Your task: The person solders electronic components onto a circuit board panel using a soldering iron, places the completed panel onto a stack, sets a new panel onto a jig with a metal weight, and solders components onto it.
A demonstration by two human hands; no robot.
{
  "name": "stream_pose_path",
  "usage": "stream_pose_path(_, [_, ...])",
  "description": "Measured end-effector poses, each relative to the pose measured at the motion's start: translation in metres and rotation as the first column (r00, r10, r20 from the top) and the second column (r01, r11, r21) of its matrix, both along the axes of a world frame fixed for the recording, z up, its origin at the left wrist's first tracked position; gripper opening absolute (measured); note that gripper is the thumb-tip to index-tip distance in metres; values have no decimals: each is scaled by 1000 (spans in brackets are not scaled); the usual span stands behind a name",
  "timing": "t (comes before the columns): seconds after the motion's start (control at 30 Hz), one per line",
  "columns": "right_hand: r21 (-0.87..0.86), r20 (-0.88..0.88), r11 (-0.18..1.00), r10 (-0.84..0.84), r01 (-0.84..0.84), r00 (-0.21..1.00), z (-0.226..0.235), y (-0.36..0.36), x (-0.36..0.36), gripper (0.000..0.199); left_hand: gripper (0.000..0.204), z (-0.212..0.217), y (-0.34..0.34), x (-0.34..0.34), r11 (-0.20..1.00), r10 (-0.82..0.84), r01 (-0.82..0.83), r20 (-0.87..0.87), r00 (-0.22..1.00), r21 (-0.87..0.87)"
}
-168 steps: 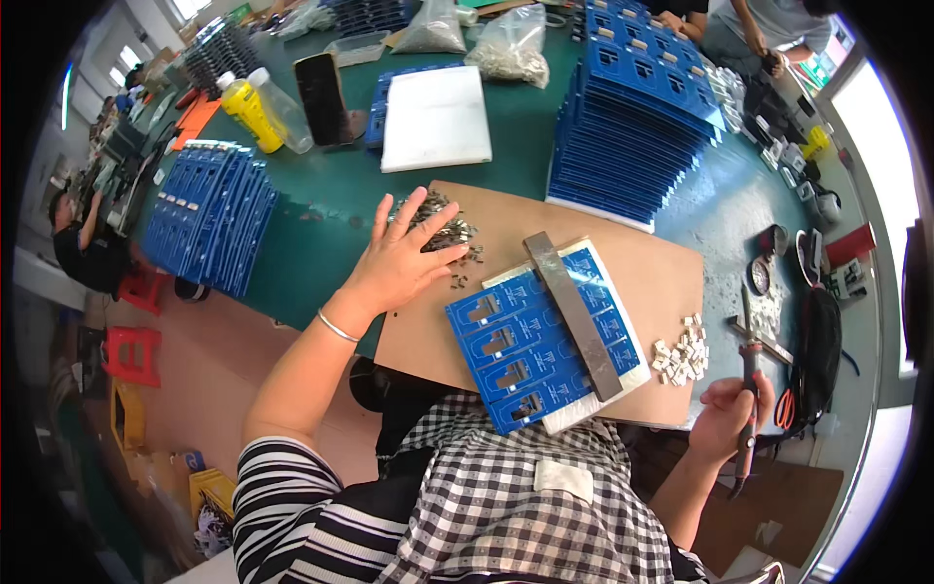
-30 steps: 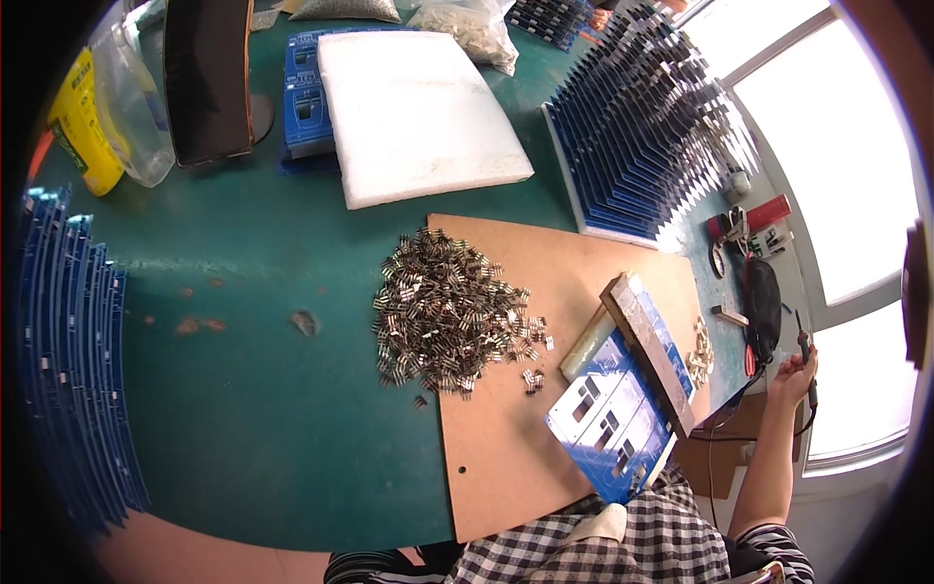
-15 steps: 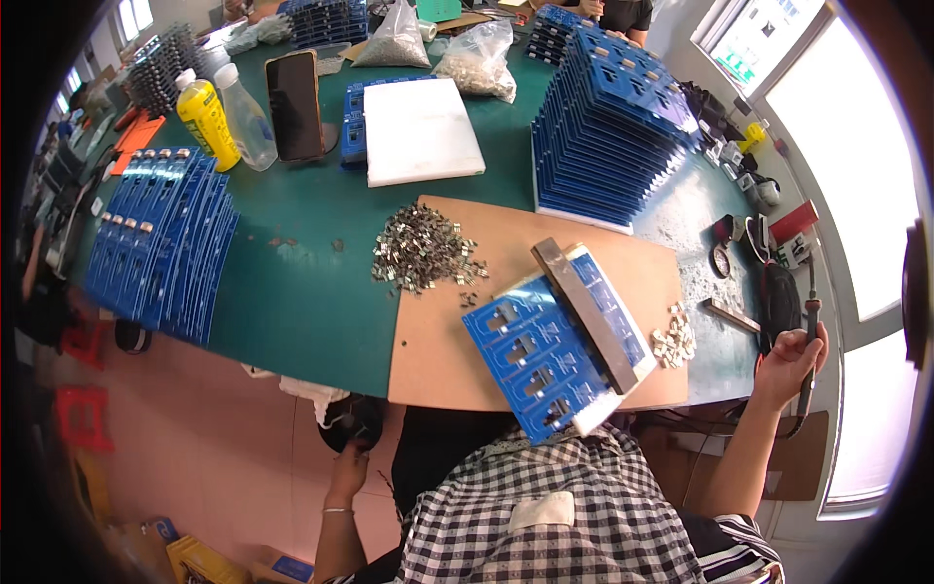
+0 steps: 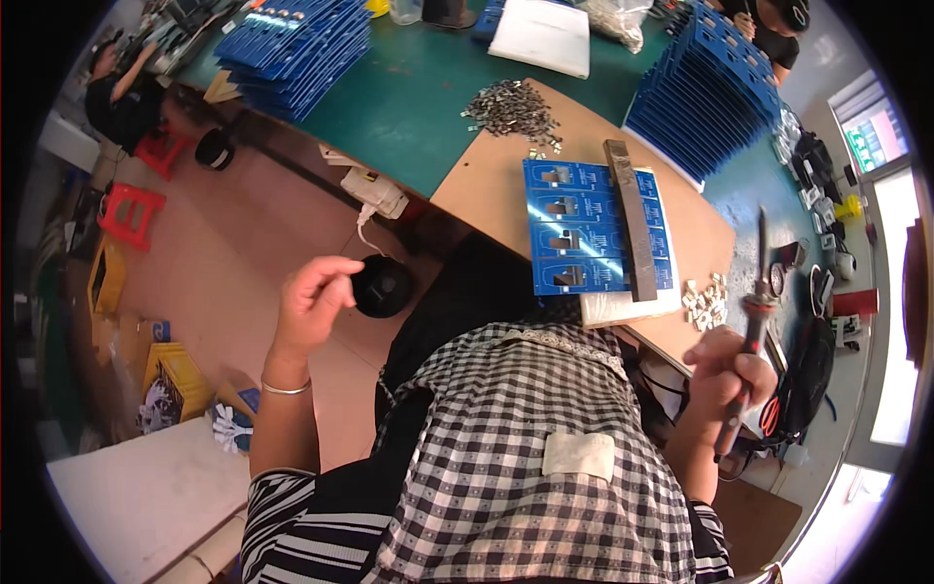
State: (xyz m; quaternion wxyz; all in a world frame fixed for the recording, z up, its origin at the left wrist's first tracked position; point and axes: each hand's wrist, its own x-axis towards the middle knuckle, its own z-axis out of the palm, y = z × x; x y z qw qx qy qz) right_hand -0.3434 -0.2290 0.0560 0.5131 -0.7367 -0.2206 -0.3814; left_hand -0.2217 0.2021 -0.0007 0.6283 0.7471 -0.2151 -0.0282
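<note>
My right hand (image 4: 730, 375) is wrapped round a soldering iron (image 4: 757, 310), its metal tip pointing up, to the right of the work. Over the floor, off the table's left front edge, my left hand (image 4: 319, 304) is raised with its fingers curled into a pinch; whatever may be between them is too small to make out. Between the hands lies a blue circuit board (image 4: 576, 248) with several dark parts along its left side. A brown flat bar (image 4: 632, 224) rests across the board, and a whitish pad (image 4: 628, 310) shows underneath.
A brown sheet (image 4: 486, 190) covers the table's front, bearing a pile of small metal parts (image 4: 514, 109) and small whitish pieces (image 4: 704, 302). Stacked blue boards (image 4: 705, 102) stand right, more boards (image 4: 292, 58) left. A round black object (image 4: 382, 287) is below the table edge.
My left hand has come up from low beside the round black object. My right hand has brought the soldering iron inward, closer to my body. The whole view has shifted and turned.
</note>
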Motion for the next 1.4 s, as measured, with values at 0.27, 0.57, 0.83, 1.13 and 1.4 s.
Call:
stream_pose_path(0.27, [227,-74,872,459,-434,885,8,112,93,30,23,97,-86,13,910,-401,414,325,857,32])
stream_pose_path(0.57, [546,-176,727,586,-417,791,66,66,79,31,19,116,-18,53,978,78,-37,194,978,-207])
stream_pose_path(0.83, [512,-222,836,351,-198,910,116,-35,55,36,19,92,100,133,835,524,-456,-190,831,307])
stream_pose_path(1.13, [-15,-400,993,105,-121,910,93,-52,56,13,23,-4,319,128,449,463,-90,-145,874,889])
stream_pose_path(1.4, [-520,-522,800,-21,-299,852,75,-1,61,29,26,13,126,122,613,131,-26,-70,989,790])
